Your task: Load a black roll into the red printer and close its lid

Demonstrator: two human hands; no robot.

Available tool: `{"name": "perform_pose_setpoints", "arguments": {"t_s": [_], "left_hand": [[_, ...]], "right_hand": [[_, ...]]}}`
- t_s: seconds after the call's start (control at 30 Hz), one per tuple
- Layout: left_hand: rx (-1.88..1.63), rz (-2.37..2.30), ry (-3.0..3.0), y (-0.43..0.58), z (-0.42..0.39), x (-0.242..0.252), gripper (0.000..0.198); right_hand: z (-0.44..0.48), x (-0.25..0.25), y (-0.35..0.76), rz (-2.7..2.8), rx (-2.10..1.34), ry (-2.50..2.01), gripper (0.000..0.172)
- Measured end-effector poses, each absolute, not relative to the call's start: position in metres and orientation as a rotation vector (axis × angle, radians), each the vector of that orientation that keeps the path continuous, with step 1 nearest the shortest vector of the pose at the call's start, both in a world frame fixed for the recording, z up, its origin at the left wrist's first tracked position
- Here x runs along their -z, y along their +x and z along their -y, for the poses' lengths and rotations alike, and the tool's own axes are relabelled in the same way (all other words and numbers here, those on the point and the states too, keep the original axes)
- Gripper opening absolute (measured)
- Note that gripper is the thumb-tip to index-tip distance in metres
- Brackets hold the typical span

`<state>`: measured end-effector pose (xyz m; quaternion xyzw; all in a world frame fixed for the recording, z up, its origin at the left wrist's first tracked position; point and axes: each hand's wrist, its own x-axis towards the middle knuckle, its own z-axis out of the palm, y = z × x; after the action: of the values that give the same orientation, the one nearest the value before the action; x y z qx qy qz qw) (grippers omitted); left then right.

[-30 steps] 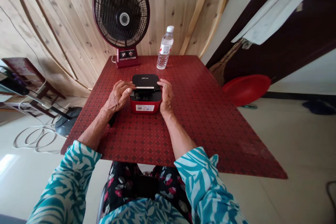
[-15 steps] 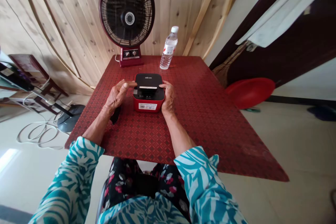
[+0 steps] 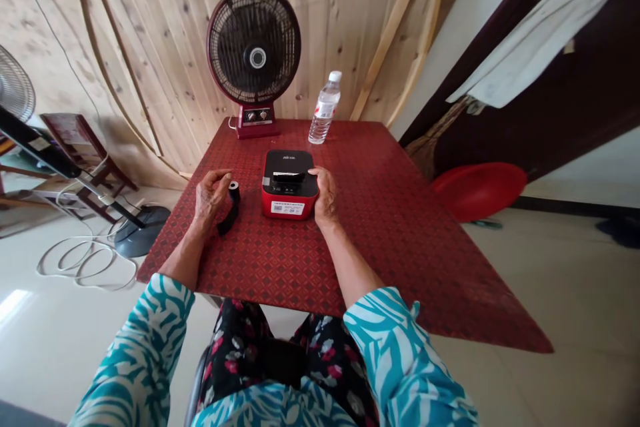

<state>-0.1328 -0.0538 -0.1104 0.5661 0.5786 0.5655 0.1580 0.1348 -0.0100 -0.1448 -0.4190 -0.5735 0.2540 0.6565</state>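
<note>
A small red box-shaped printer (image 3: pixel 289 192) with a black top and a white label on its front sits on the table. My right hand (image 3: pixel 326 195) grips its right side, the fingertips at the top edge. To the printer's left, my left hand (image 3: pixel 211 195) hovers with loosely curved fingers and nothing visible in them. Right beside its fingertips stands a small black paper roll (image 3: pixel 235 193) with a white core, and a loose dark strip trails from it towards me. Whether the fingertips touch the roll is hard to see.
A dark red table fan (image 3: pixel 256 60) and a water bottle (image 3: pixel 325 109) stand at the back of the patterned red table (image 3: pixel 390 233). On the left are a floor fan base (image 3: pixel 143 232), white cable and a chair (image 3: pixel 75 147). A red basin (image 3: pixel 480 192) is at right.
My left hand has moved left, off the printer's top, and the black roll now shows beside it. My right hand stays on the printer. The view has tilted up slightly.
</note>
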Motion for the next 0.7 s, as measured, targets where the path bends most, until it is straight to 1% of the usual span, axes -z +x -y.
{"name": "perform_pose_setpoints", "arguments": {"t_s": [0.1,0.3,0.47,0.6,0.7], "left_hand": [[-1.548,-1.635,1.662,-0.129,0.058,0.108,0.037],[-1.531,-1.634,1.641,-0.125,0.065,0.105,0.039],[-1.638,-1.574,1.626,-0.109,0.070,0.089,0.040],[-1.388,-1.458,1.566,-0.088,0.064,0.072,0.045],[-1.161,-1.409,1.512,-0.077,0.056,0.059,0.040]], "right_hand": [[0.014,0.152,0.132,1.200,-0.672,-0.933,0.047],[0.012,0.162,0.124,0.964,-0.827,-0.911,0.059],[0.012,0.158,0.122,0.956,-0.869,-0.948,0.052],[0.010,0.162,0.123,0.928,-0.887,-0.952,0.046],[0.008,0.166,0.123,0.919,-0.897,-0.955,0.043]]}}
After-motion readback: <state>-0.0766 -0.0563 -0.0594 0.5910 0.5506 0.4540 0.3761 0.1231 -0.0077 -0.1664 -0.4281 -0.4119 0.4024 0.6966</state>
